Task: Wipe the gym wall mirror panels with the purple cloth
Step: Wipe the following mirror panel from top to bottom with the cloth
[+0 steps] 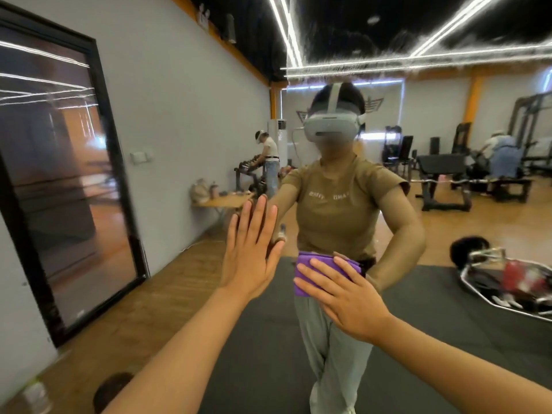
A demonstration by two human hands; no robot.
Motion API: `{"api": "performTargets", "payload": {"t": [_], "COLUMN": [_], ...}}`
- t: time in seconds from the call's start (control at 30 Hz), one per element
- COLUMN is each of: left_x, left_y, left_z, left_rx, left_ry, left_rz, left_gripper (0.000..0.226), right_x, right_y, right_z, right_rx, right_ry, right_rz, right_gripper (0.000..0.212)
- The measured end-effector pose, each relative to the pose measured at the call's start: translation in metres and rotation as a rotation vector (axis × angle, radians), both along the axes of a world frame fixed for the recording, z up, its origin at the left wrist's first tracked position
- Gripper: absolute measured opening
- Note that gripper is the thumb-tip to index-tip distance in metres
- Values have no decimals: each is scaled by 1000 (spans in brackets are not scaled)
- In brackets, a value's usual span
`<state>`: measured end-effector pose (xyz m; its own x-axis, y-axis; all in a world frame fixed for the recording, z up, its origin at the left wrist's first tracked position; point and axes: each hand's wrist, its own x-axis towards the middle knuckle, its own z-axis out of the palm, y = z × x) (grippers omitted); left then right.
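Under the flat, spread right hand (343, 297), the folded purple cloth (310, 271) is pressed against the mirror panel (418, 234). Soft, light and probably slippery on glass, it wants broad palm pressure. The left hand (249, 258) lies open on the glass beside it.

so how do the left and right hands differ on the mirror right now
The left hand lies bare and flat on the mirror, fingers pointing up; the right hand presses the purple cloth against it, fingers angled up-left. The left sits higher than the right. Both have straight fingers.
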<state>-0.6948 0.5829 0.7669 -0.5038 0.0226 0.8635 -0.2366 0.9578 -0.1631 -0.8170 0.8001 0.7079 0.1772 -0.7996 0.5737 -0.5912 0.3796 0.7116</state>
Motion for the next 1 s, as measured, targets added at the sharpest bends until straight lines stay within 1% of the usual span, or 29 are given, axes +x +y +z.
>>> {"api": "performTargets", "payload": {"t": [0.13, 0.2, 0.27, 0.33, 0.43, 0.47, 0.53, 0.6, 0.67, 0.73, 0.8, 0.87, 0.93, 1.0], "left_x": [1, 0, -1, -3, -3, -3, -4, -5, -8, -11, -13, -15, -14, -14], "left_y": [2, 3, 5, 5, 8, 11, 16, 21, 25, 29, 34, 37, 39, 41], "left_z": [-16, -17, -18, -20, -21, -20, -19, -19, -22, -24, -25, -25, -25, -23], "left_rx": [35, 46, 54, 71, 102, 114, 146, 175, 196, 217, 231, 258, 315, 371], "left_ry": [-7, 3, 11, 18, 20, 23, 35, 54, 75, 92, 104, 119, 126, 123], "left_rz": [19, 22, 21, 17, 10, 4, -9, -9, 5, 24, 36, 33, 16, -5], "left_gripper": [68, 68, 69, 69, 69, 69, 70, 70, 70, 71, 72, 71, 69, 68], "right_x": [-8, -13, -14, -12, -8, -7, -8, -7, -6, -8, -10, -12, -13, -13], "right_y": [10, 11, 13, 15, 17, 17, 15, 13, 13, 14, 18, 24, 30, 35], "right_z": [-6, 5, 28, 68, 137, 154, 166, 154, 124, 84, 36, -13, -52, -68], "right_rx": [164, 213, 194, 42, -289, -372, -461, -484, -439, -279, -61, 97, 148, 154], "right_ry": [48, 62, 68, 26, -76, -115, -165, -149, -93, -59, -24, 12, -3, -15], "right_rz": [-22, -3, 21, 37, 51, 51, 59, 72, 91, 87, 58, 5, -44, -66], "right_gripper": [66, 64, 62, 58, 52, 50, 50, 51, 53, 61, 78, 88, 90, 89]}}
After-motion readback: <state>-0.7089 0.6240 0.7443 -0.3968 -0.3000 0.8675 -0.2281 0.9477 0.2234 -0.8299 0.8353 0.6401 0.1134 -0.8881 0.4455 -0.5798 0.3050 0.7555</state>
